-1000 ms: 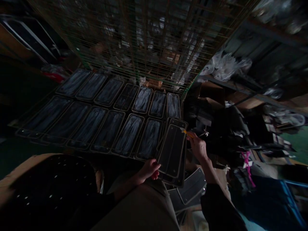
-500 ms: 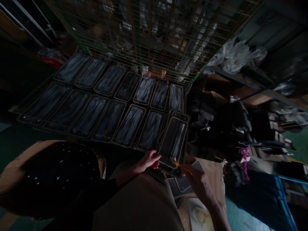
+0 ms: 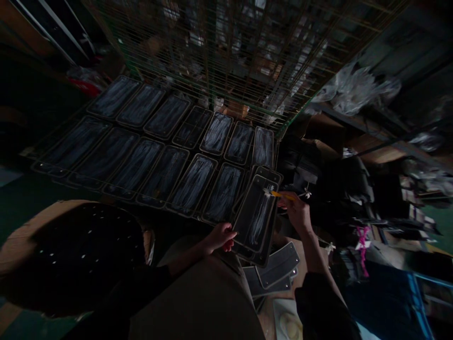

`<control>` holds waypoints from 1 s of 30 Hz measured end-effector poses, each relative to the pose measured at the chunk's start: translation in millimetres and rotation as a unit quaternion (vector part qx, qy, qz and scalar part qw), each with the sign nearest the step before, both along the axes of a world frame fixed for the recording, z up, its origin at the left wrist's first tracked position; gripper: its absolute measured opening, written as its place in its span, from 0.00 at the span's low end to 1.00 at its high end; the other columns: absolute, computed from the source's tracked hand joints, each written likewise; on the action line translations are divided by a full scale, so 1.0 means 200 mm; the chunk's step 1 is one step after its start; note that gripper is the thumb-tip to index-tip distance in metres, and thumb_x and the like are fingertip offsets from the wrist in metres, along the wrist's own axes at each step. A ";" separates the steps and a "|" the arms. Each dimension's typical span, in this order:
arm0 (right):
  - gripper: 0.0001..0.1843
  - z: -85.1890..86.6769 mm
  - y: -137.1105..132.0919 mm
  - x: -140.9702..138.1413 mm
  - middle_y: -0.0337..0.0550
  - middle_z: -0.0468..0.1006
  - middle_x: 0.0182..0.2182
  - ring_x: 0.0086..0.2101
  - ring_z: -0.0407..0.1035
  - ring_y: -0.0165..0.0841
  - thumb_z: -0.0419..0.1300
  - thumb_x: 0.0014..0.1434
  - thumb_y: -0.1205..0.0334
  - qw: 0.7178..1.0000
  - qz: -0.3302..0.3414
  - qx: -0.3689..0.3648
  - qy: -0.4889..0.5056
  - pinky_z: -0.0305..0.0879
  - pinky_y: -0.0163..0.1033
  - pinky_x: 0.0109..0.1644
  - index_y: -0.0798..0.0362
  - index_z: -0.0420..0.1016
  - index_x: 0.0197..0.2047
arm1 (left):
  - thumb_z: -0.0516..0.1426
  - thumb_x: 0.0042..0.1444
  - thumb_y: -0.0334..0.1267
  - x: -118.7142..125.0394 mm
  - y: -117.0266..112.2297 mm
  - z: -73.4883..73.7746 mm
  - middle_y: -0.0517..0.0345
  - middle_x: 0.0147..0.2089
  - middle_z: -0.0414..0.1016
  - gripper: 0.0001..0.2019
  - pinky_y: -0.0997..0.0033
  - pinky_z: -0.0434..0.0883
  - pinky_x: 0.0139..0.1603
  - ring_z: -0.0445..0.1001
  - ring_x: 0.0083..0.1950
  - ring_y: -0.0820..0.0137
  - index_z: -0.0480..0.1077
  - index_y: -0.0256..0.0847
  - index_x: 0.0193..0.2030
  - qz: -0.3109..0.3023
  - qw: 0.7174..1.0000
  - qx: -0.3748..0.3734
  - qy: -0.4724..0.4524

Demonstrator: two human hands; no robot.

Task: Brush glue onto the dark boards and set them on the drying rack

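My left hand grips the near corner of a dark oblong panel that lies on top of a small stack over my lap. My right hand is closed on a small brush with a yellow handle, its bristles resting at the panel's far right corner. A whitish smear runs down the right half of the panel. Beyond it lie two rows of several similar panels, all streaked with white.
A green wire rack rises behind the rows of panels. More bare panels lie under my right forearm, near a pale dish. Cluttered shelves and bags fill the right side. A dark dotted cloth covers something at left.
My right hand drew the brush down the panel to its near end, then went back up to the far corner. A white streak now covers part of the panel. My left hand stayed put.
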State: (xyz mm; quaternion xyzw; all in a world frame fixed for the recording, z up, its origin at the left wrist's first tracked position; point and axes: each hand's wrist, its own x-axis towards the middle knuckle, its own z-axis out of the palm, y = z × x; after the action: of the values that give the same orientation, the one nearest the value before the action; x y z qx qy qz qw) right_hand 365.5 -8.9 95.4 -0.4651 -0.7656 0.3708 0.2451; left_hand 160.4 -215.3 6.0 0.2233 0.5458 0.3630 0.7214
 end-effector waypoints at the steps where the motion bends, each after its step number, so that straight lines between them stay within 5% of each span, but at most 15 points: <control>1: 0.21 -0.01 0.04 -0.02 0.43 0.79 0.30 0.30 0.75 0.34 0.52 0.65 0.46 1.000 -0.005 0.019 -0.002 0.74 0.39 0.34 0.53 0.72 0.50 | 0.60 0.52 0.50 0.00 0.00 0.01 0.62 0.18 0.70 0.18 0.80 0.62 0.15 0.68 0.15 0.75 0.59 0.39 0.31 0.001 1.000 -0.003 0.004; 7: 0.20 -0.08 0.05 -0.08 0.43 0.80 0.31 0.32 0.76 0.34 0.50 0.67 0.48 0.995 0.019 0.066 -0.072 0.72 0.37 0.37 0.53 0.72 0.51 | 0.60 0.53 0.48 -0.02 -0.01 0.03 0.62 0.19 0.70 0.17 0.80 0.63 0.16 0.69 0.16 0.76 0.59 0.39 0.30 0.001 1.000 0.012 0.007; 14: 0.17 0.05 -0.44 0.00 0.40 0.80 0.32 0.32 0.77 0.32 0.49 0.68 0.52 0.982 0.147 -0.032 -0.117 0.72 0.34 0.37 0.48 0.71 0.53 | 0.62 0.51 0.50 -0.01 -0.02 -0.02 0.63 0.19 0.70 0.19 0.80 0.64 0.16 0.69 0.16 0.75 0.59 0.39 0.32 0.020 0.999 0.005 -0.027; 19: 0.18 0.11 -0.69 0.04 0.40 0.79 0.27 0.27 0.76 0.32 0.51 0.66 0.49 0.979 0.137 -0.133 -0.068 0.74 0.36 0.31 0.49 0.74 0.51 | 0.62 0.52 0.48 -0.02 -0.03 -0.02 0.64 0.19 0.70 0.17 0.79 0.66 0.17 0.70 0.16 0.75 0.59 0.39 0.33 0.020 0.999 0.005 -0.033; 22: 0.20 0.08 -0.65 0.02 0.41 0.78 0.25 0.26 0.75 0.32 0.52 0.65 0.47 0.978 0.119 -0.172 -0.026 0.74 0.35 0.29 0.52 0.74 0.48 | 0.60 0.53 0.45 -0.02 -0.03 -0.01 0.64 0.19 0.70 0.15 0.78 0.66 0.17 0.70 0.17 0.75 0.59 0.39 0.33 0.017 0.999 0.013 -0.023; 26: 0.19 0.01 -0.42 -0.04 0.40 0.78 0.25 0.25 0.75 0.33 0.54 0.64 0.47 0.971 0.090 -0.219 0.035 0.73 0.35 0.28 0.53 0.72 0.46 | 0.60 0.53 0.43 -0.02 -0.02 -0.01 0.65 0.19 0.69 0.14 0.80 0.64 0.16 0.68 0.16 0.76 0.58 0.39 0.32 0.006 1.000 0.024 -0.012; 30: 0.18 -0.03 -0.15 -0.09 0.39 0.78 0.26 0.26 0.75 0.33 0.55 0.63 0.47 0.991 0.032 -0.116 0.061 0.74 0.37 0.30 0.52 0.71 0.46 | 0.58 0.54 0.40 -0.03 -0.01 0.00 0.65 0.19 0.69 0.11 0.81 0.63 0.16 0.69 0.16 0.76 0.58 0.39 0.32 -0.008 0.999 0.031 -0.003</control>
State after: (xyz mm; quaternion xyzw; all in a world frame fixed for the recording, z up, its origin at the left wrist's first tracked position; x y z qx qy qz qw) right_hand 346.9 -39.7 88.4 -0.4424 -0.7156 0.4921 0.2237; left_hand 153.5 -217.3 5.6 0.2490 0.5302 0.3748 0.7186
